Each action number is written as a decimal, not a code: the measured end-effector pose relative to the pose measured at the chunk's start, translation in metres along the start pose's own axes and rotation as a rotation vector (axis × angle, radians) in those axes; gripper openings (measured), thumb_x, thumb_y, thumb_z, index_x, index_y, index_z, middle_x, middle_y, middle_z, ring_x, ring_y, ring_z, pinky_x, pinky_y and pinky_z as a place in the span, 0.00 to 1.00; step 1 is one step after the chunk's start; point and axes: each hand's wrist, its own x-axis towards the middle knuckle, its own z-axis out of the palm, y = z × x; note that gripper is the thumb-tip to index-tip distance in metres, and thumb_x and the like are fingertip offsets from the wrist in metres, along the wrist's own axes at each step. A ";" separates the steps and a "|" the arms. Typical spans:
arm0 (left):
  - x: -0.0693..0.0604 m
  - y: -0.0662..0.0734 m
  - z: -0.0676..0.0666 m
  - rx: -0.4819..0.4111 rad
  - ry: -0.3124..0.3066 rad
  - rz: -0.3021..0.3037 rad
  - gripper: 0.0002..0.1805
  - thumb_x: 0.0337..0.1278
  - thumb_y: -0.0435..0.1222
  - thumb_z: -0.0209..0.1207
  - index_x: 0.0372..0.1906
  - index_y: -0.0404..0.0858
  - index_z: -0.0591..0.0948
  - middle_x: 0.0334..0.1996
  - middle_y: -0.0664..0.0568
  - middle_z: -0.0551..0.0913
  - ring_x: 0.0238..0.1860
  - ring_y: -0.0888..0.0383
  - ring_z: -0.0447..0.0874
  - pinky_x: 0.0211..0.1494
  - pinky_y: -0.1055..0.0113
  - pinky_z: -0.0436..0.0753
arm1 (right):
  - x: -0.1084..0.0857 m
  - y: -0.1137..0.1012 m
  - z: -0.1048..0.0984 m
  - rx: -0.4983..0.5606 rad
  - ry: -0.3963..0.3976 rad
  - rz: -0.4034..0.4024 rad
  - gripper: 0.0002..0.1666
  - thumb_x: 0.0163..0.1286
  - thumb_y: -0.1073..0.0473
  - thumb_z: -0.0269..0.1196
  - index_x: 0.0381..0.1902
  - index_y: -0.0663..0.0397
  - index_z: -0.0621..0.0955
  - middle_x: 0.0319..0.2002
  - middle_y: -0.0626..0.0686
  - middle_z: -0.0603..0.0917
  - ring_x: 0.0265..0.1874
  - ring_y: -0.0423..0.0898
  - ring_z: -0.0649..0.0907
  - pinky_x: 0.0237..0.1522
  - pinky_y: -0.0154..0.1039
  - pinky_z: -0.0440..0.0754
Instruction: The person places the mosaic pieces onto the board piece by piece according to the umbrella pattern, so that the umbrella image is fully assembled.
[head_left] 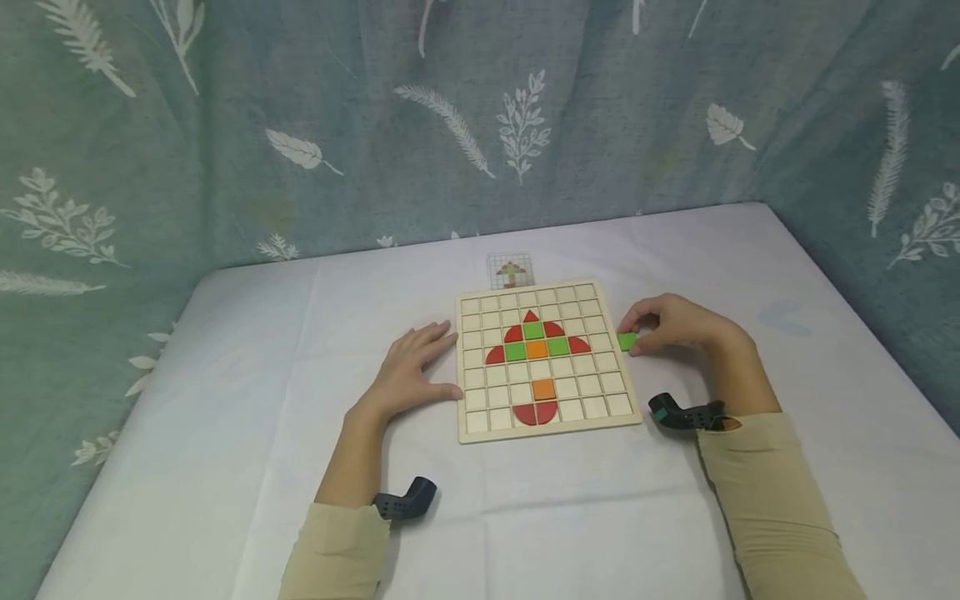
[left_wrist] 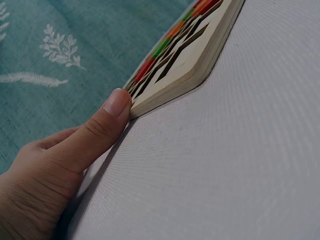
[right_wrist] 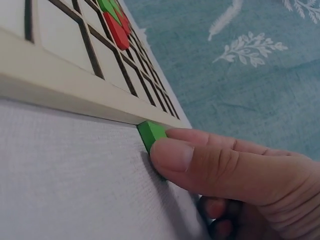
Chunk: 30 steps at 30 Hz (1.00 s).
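Observation:
A wooden grid board (head_left: pixel 480 427) lies on the table, its cells holding red, green and orange pieces that make a tree-like shape. My right hand (head_left: pixel 678 323) pinches a green square tile (head_left: pixel 627 341) between thumb and fingers, just off the board's right edge. In the right wrist view the green tile (right_wrist: pixel 151 134) is at the board's side, under my thumb (right_wrist: pixel 172 154). At the left edge, my left hand (head_left: pixel 408 371) rests with fingers spread and its thumb touching the frame. The left wrist view shows that thumb (left_wrist: pixel 116 103) against the board's edge.
A small clear card (head_left: pixel 510 271) printed with a coloured grid pattern lies behind the board's top edge. White cloth (head_left: pixel 570 500) covers the table. A green curtain with leaf prints (head_left: pixel 450 183) hangs behind it. Each wrist wears a dark camera mount (head_left: pixel 408 500).

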 end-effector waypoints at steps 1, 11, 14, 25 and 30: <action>0.000 0.000 -0.001 0.003 0.000 0.005 0.53 0.31 0.65 0.68 0.68 0.47 0.67 0.73 0.56 0.58 0.74 0.52 0.48 0.76 0.51 0.45 | 0.000 0.000 0.001 0.005 0.003 -0.003 0.18 0.48 0.66 0.73 0.39 0.62 0.83 0.40 0.55 0.83 0.38 0.46 0.74 0.40 0.32 0.73; 0.002 -0.001 -0.002 0.006 0.011 0.026 0.54 0.30 0.67 0.67 0.68 0.47 0.68 0.72 0.55 0.59 0.74 0.52 0.49 0.76 0.51 0.45 | 0.000 0.004 0.003 -0.020 0.050 0.000 0.16 0.50 0.64 0.73 0.38 0.59 0.84 0.43 0.56 0.84 0.44 0.49 0.76 0.48 0.40 0.73; 0.001 -0.001 0.000 0.001 0.006 0.017 0.54 0.30 0.67 0.67 0.68 0.47 0.68 0.72 0.55 0.59 0.74 0.51 0.49 0.76 0.51 0.46 | 0.000 0.004 0.004 -0.020 0.055 0.008 0.15 0.50 0.64 0.72 0.37 0.59 0.84 0.42 0.55 0.84 0.46 0.50 0.76 0.51 0.42 0.72; -0.002 -0.001 0.000 -0.018 0.000 -0.002 0.53 0.31 0.64 0.69 0.68 0.48 0.68 0.72 0.56 0.59 0.74 0.51 0.48 0.76 0.50 0.45 | -0.002 0.003 0.003 -0.025 0.012 0.027 0.19 0.51 0.59 0.73 0.41 0.60 0.83 0.39 0.53 0.82 0.37 0.47 0.72 0.39 0.36 0.72; -0.001 -0.002 0.000 -0.013 0.001 0.007 0.53 0.31 0.63 0.69 0.68 0.48 0.68 0.72 0.56 0.58 0.74 0.52 0.48 0.76 0.51 0.45 | -0.004 -0.006 0.004 -0.022 -0.044 0.051 0.25 0.46 0.63 0.75 0.43 0.61 0.80 0.45 0.56 0.79 0.44 0.50 0.70 0.49 0.41 0.69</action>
